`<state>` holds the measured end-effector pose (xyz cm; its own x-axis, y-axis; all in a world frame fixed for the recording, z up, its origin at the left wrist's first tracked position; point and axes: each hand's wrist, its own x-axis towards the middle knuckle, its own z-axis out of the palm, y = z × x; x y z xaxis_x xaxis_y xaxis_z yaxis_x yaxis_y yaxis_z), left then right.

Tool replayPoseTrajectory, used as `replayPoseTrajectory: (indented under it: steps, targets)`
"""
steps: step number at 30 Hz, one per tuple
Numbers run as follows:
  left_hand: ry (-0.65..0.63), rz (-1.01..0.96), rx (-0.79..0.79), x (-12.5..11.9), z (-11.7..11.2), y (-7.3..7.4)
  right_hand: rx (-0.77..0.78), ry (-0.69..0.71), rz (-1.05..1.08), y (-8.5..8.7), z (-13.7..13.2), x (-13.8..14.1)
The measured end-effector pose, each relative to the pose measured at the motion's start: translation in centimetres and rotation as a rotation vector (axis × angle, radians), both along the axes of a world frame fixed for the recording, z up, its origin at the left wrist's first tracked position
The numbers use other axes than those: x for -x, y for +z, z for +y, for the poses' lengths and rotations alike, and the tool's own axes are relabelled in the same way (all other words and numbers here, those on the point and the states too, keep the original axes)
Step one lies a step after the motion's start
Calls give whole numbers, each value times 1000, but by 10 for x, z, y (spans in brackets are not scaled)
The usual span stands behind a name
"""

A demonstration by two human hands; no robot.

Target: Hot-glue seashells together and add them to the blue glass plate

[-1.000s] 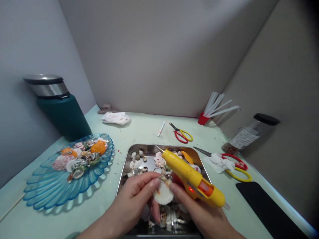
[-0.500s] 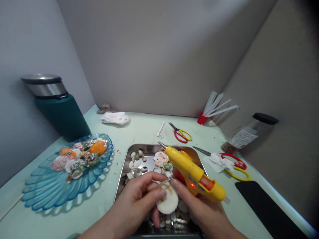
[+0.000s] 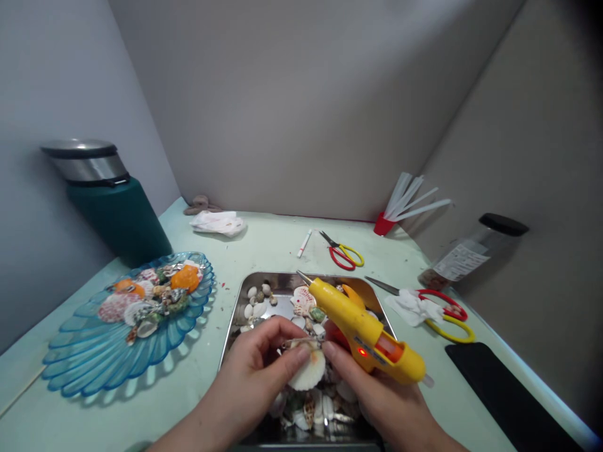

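My left hand (image 3: pixel 264 370) is closed, pinching a white scallop shell (image 3: pixel 308 371) with an orange-brown patch between thumb and fingers. Across the shell's upper edge lies a thin silvery metal piece (image 3: pixel 301 342), perhaps a pin; its exact kind is too small to tell. My right hand (image 3: pixel 377 389) is closed round a yellow hot glue gun (image 3: pixel 351 314), whose small red light glows. The gun's metal nozzle points up and to the left, away from the shell. My right thumb tip is at the metal piece's right end. Under both hands sits a metal tray (image 3: pixel 277 276) of mixed seashells.
A blue scalloped dish (image 3: pixel 89 370) holding shells is at left, before a dark green bottle (image 3: pixel 122 213). Scissors (image 3: pixel 346 254) lie behind the tray, with a second pair (image 3: pixel 452 329) at right near tissue (image 3: pixel 409 306). A red cup (image 3: pixel 384 224) holds glue sticks.
The shell has shifted slightly left and up in my fingers, and the metal piece now lies more level across it. The glue gun has barely moved.
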<state>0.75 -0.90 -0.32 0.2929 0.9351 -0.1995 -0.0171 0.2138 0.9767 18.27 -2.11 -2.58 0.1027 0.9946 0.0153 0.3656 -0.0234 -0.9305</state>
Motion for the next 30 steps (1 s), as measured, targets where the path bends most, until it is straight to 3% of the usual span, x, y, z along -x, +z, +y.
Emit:
replayPoseTrajectory:
  steps: [14, 21, 30]
  targets:
    - [20, -40, 18, 2, 0, -2, -83, 27, -43, 15, -1, 4]
    - [-83, -158, 55, 1, -1, -5, -94, 36, -16, 19, 0, 6]
    - [-85, -87, 51, 2, 0, -3, -127, 53, -59, 19, -2, 6]
